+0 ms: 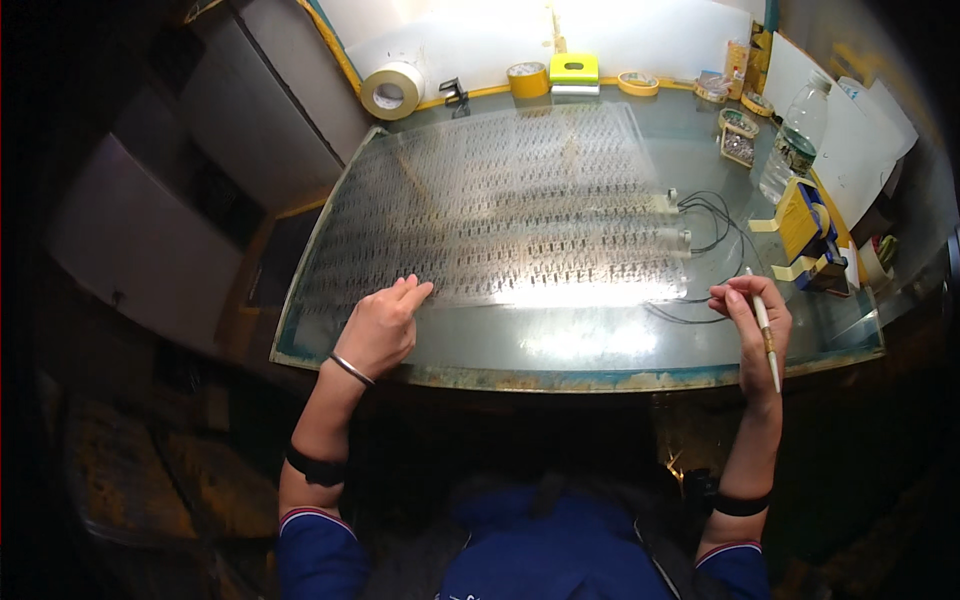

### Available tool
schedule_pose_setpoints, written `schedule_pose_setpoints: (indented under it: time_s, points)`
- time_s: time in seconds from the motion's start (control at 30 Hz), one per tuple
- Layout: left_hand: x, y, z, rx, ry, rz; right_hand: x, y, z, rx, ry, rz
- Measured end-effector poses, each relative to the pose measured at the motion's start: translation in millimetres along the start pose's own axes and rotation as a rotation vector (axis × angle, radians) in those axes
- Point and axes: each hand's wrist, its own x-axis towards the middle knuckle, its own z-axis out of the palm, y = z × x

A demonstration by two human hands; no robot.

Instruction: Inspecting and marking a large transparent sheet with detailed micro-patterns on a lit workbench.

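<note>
A large transparent sheet (480,215) covered in rows of small dark marks lies on a glass-topped table (470,345). At its near left edge is my left hand (383,322), with its fingers drawn together; whatever may be between them is hidden. To the right of the sheet, my right hand (762,315) is closed around a slim white pen-like tool (766,335) with a brownish band, tapering at its lower end. Thin black cords (722,225) curl over the glass from small pale clips (678,240) on the sheet's right edge; one cord passes near my right fingertips.
Along the back stand a wide white tape roll (392,92), a yellow tape roll (528,80), a green-and-white box (574,73) and a flat tape ring (637,83). At right are a plastic bottle (797,140), small trays (738,140) and a blue-yellow tape dispenser (812,235).
</note>
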Motion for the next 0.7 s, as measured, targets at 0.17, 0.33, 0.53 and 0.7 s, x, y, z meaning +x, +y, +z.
schedule_pose_setpoints:
  time_s: [0.17,0.33,0.53,0.7]
  points:
    - [1,-1,-3,-0.143,0.155,-0.089,1,3,0,0.022,-0.005,0.018]
    - [7,-11,-27,-0.212,0.532,-0.167,2,4,-2,0.029,-0.021,-0.016]
    - [-45,9,-19,-0.1,0.506,0.021,-1,0,1,0.016,-0.054,0.012]
    - [-88,24,13,-0.164,0.316,-0.004,-4,-4,5,-0.078,-0.078,0.041]
